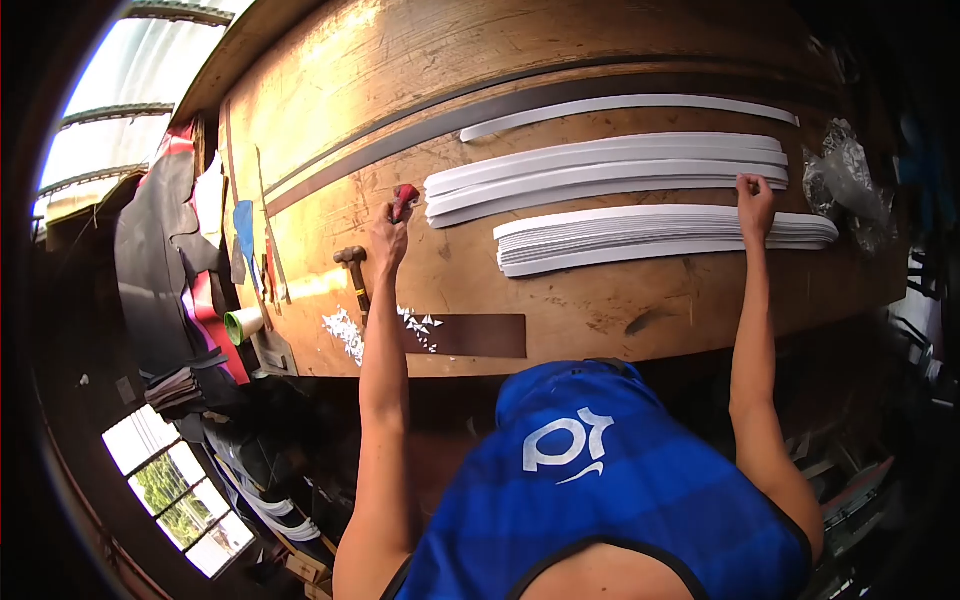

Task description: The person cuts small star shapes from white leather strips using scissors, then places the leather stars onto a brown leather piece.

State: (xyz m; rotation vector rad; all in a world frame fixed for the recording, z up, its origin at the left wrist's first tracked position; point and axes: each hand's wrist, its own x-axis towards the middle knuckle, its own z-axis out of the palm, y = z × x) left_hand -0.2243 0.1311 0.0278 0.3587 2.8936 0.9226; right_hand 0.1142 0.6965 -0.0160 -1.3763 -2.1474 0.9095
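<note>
My left hand (pixel 388 238) is closed around a small red tool with dark parts (pixel 404 202), whose exact kind I cannot make out. It is raised just left of the middle stack of white strips (pixel 600 170). My right hand (pixel 757 208) has its fingers pinched together at the near edge of that stack, close to its right end, seemingly on a white strip. Beneath my right wrist runs a nearer, tightly layered stack of white strips (pixel 620 240). A single white strip (pixel 630 104) lies farther back.
A hammer (pixel 352 268) lies beside my left forearm. White triangular scraps (pixel 345 333) are scattered near a brown rectangular piece (pixel 480 336). Crumpled clear plastic (pixel 850 175) sits at the right of the wooden table (pixel 440 300). A green-rimmed cup (pixel 240 325) and blades stand at the left edge.
</note>
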